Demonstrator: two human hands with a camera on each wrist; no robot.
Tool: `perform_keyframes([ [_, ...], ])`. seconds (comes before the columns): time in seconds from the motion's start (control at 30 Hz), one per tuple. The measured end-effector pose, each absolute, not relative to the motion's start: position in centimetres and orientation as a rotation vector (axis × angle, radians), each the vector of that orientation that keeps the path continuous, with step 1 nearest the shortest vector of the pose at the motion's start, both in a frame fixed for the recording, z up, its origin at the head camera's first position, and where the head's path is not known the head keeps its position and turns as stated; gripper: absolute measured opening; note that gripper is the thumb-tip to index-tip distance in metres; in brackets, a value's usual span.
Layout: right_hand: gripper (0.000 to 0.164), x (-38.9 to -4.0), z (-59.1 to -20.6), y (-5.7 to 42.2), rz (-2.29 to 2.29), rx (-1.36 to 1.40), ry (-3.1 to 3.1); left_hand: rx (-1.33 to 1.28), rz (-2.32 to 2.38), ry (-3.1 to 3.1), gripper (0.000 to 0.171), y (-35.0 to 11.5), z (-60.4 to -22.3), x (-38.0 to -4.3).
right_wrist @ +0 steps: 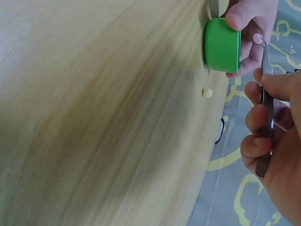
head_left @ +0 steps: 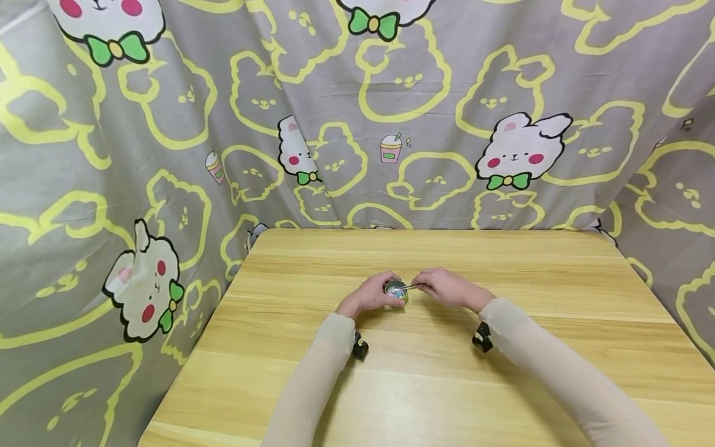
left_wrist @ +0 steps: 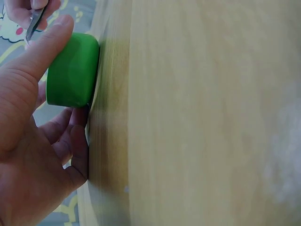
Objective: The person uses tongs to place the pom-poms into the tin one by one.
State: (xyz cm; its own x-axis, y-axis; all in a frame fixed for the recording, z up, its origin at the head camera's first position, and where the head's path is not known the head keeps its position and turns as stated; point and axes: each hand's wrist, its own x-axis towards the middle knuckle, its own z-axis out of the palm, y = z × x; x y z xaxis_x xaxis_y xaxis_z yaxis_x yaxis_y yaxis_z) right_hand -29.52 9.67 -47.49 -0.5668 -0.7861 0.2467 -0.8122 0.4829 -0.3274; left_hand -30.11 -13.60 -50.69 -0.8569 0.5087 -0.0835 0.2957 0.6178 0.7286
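A small round green tub (left_wrist: 73, 70) stands upright on the table, and in the head view light blue and white bits show inside its rim. My left hand (head_left: 375, 294) grips it from the left, with the thumb (left_wrist: 47, 49) across the near side. From the right, my right hand (head_left: 447, 287) pinches a pair of dark metal tweezers (right_wrist: 267, 108), thumb pressed on the shaft. At the tweezers' tips is a small pale pink ball (right_wrist: 257, 38), close over the tub's mouth.
A pale yellow ball (right_wrist: 207, 92) lies on the wooden table (head_left: 424, 385) beside the tub. Black wrist cameras (head_left: 483, 337) sit under both sleeves. A grey patterned curtain (head_left: 346, 155) hangs behind the table and along its sides.
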Motion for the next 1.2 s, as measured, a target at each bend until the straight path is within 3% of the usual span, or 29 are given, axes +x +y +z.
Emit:
perform_keyframes([
  [1.2,0.017,-29.91,-47.63,8.87,0.624,1.441,-2.688,0.631,1.092,2.558,0.054,-13.52,-50.51,-29.83],
])
